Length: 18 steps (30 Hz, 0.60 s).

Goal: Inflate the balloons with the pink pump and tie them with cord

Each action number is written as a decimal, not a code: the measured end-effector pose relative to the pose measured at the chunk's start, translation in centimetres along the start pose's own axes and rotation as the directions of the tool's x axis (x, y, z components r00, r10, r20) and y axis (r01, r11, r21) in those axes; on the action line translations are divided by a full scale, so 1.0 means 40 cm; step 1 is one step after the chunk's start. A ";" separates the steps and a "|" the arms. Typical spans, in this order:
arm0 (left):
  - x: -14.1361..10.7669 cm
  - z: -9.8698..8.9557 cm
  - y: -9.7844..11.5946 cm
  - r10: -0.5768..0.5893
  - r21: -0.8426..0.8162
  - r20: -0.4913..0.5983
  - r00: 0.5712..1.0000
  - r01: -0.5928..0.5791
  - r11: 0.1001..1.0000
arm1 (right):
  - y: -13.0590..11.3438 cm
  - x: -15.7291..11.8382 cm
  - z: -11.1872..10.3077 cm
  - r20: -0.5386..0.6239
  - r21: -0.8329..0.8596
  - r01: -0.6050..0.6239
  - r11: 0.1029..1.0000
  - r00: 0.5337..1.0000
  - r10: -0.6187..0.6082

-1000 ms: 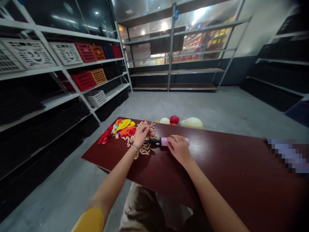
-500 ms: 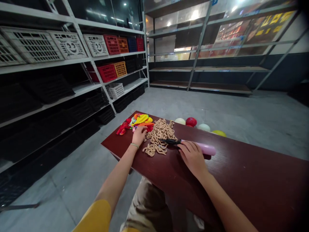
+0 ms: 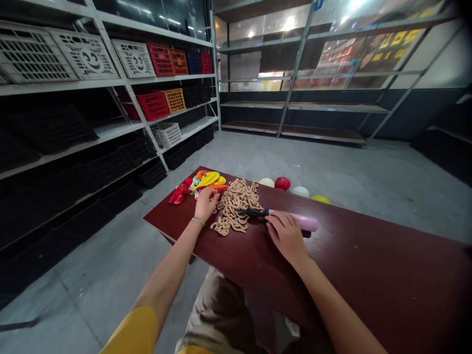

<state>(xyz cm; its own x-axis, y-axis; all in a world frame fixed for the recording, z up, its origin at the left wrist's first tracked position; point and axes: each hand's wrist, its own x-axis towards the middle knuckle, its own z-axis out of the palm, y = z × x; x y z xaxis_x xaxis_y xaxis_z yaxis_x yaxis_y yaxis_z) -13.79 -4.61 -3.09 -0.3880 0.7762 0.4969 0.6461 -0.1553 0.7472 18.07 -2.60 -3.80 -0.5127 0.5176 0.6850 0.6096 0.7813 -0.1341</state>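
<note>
My left hand point(image 3: 205, 204) is at the pile's left side, between the deflated balloons point(image 3: 208, 180) and a heap of beige, squiggly, cord-like pieces point(image 3: 239, 199). Its fingers curl toward the thumb; whatever they pinch is hidden. Red, yellow, orange and patterned balloons lie just beyond that hand. My right hand point(image 3: 288, 233) lies with bent fingers over the near side of a pink balloon pump point(image 3: 308, 222). The pump's black nozzle point(image 3: 254, 213) points left, onto the beige heap. Part of the pump's body is covered by my fingers.
All of this lies on a dark red-brown table point(image 3: 354, 275). Inflated balloons point(image 3: 282, 183) rest on the floor past its far edge. Racks with plastic crates point(image 3: 153, 104) stand at the left, and a metal shelf unit point(image 3: 291, 105) stands at the back.
The view has turned slightly right, so the whole scene sits further left. Both hands keep nearly the same places beside the balloons and on the pump.
</note>
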 end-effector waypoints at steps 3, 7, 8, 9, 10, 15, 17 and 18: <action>0.011 0.007 0.040 -0.130 -0.226 -0.015 0.991 0.123 0.966 | 0.007 0.002 -0.006 -0.019 0.009 -0.016 1.000 1.000 0.016; 0.041 0.056 0.134 -0.253 -0.579 0.214 0.944 0.331 0.745 | 0.028 0.005 -0.018 -0.006 -0.017 -0.066 0.998 0.998 0.066; 0.049 0.076 0.161 -0.256 -0.635 0.282 0.925 0.380 0.672 | 0.035 0.005 -0.022 0.005 -0.037 -0.086 0.996 0.996 0.086; 0.056 0.100 0.187 -0.249 -0.675 0.335 0.908 0.416 0.609 | 0.043 0.004 -0.026 0.021 -0.061 -0.106 0.993 0.994 0.107; 0.061 0.126 0.211 -0.238 -0.702 0.372 0.897 0.440 0.560 | 0.051 0.002 -0.029 0.042 -0.088 -0.124 0.988 0.991 0.128; 0.052 0.254 0.267 -0.218 -0.764 0.377 0.900 0.436 0.476 | 0.086 -0.020 -0.037 0.208 -0.203 -0.182 0.962 0.952 0.224; 0.032 0.283 0.262 -0.205 -0.747 0.383 0.901 0.433 0.505 | 0.094 -0.025 -0.040 0.273 -0.235 -0.181 0.955 0.931 0.244; 0.022 0.290 0.258 -0.192 -0.732 0.398 0.897 0.436 0.523 | 0.096 -0.024 -0.044 0.299 -0.251 -0.175 0.952 0.921 0.248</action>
<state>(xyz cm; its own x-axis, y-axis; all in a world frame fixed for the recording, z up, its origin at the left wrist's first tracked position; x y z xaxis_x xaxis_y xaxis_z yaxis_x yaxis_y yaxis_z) 0.17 1.54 -0.05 -0.2104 0.9693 0.1270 -0.3122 -0.1897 0.9309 21.97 -0.70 -3.73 -0.5018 0.7754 0.3833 0.8219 0.5656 -0.0681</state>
